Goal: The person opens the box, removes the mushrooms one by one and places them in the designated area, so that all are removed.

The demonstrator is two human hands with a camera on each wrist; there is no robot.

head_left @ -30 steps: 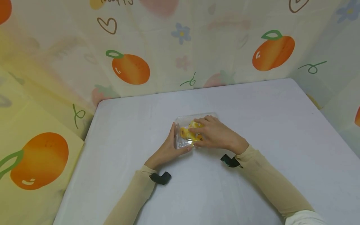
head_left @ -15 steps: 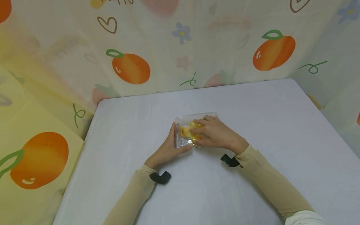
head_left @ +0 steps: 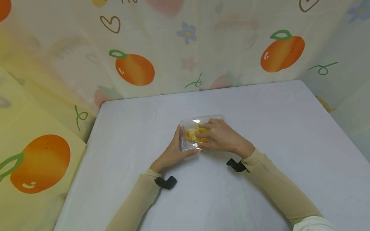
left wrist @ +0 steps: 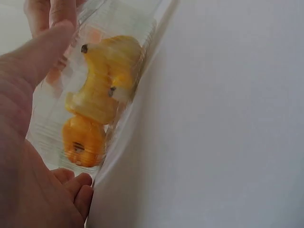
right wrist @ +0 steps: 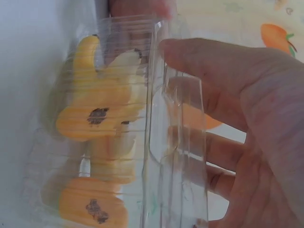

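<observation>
A clear plastic clamshell box (head_left: pixel 186 122) lies on the white table, its lid down over the contents. Several yellow and orange banana-like pieces (left wrist: pixel 102 90) with dark tips show through its ribbed walls. My left hand (head_left: pixel 171 153) grips the box's left end, thumb along the near side and fingers around the left wall. My right hand (head_left: pixel 224 136) holds the right part, fingers spread over the lid and thumb by the near rim. In the right wrist view, orange ends (right wrist: pixel 97 114) with dark marks sit behind the plastic. Right fingers cover part of the box in the head view.
The white tabletop (head_left: pixel 138 128) stretches around the box on every side. A fruit-print curtain (head_left: pixel 167 41) hangs along the table's back edge, with similar cloth at both sides. Dark bands (head_left: pixel 165 182) stick out at both wrists.
Both hands keep nearly the same places on the box. A bright glint now shows on the lid near the right fingers, and the camera view has shifted very slightly.
</observation>
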